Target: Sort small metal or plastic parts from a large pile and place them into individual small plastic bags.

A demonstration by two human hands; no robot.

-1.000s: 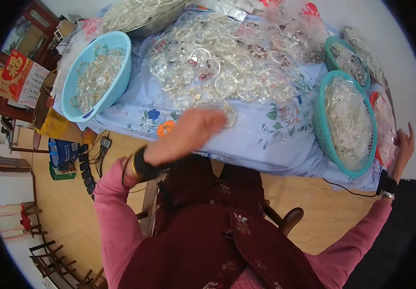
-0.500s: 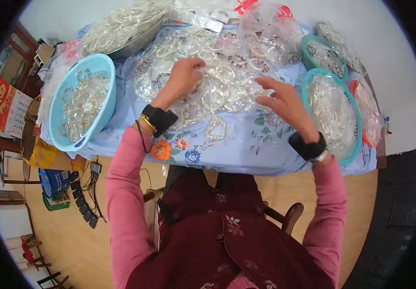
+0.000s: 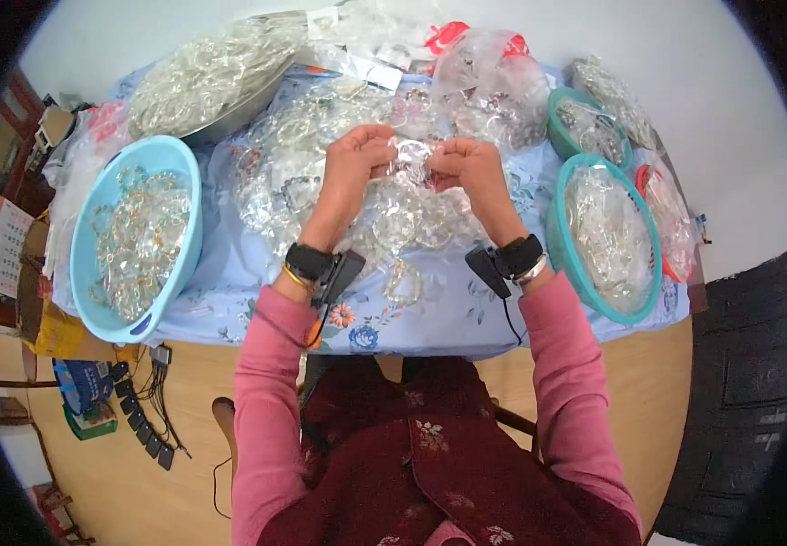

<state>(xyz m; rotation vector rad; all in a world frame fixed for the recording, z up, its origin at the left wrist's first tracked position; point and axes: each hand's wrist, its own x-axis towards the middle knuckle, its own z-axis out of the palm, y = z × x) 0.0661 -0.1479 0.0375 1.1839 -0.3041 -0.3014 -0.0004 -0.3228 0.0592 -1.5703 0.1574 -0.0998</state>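
Hands, two. Left hand (image 3: 354, 177): fingers bent, pinching one side of a clear bag (image 3: 410, 159). Right hand (image 3: 477, 175): thumb and fingers pinching the opposite side.

Clear bag, one, raised between the hands over the middle of the surface; contents too blurred to identify.

Step in hand, as judged: one bag being handled or looked over at the fingertips. Next move calls for a light pinch on both sides; the film looks slippery.

Table (image 3: 452, 318), one, blue flowered cloth. On its surface:
- Pile (image 3: 411, 218) of bagged jewellery, one, across the middle; pieces too many and overlapping to count.
- Bracelet (image 3: 403, 284), one, apart toward the front edge.
- Light-blue basin (image 3: 161, 155), one, at the front left corner, holding bagged beadwork.
- Metal tray (image 3: 248, 114), one, toward the back left corner, heaped with clear packets.
- Teal baskets, two: larger (image 3: 557, 232) near the front right corner, smaller (image 3: 557, 136) behind it, both filled.
- Red basket (image 3: 678, 274), one, at the right edge, holding packets.
- Large plastic bag (image 3: 493, 86) with red handles, one, toward the back edge, right of centre.

Black devices, two, one beside each wrist: left (image 3: 346, 278), right (image 3: 486, 270).
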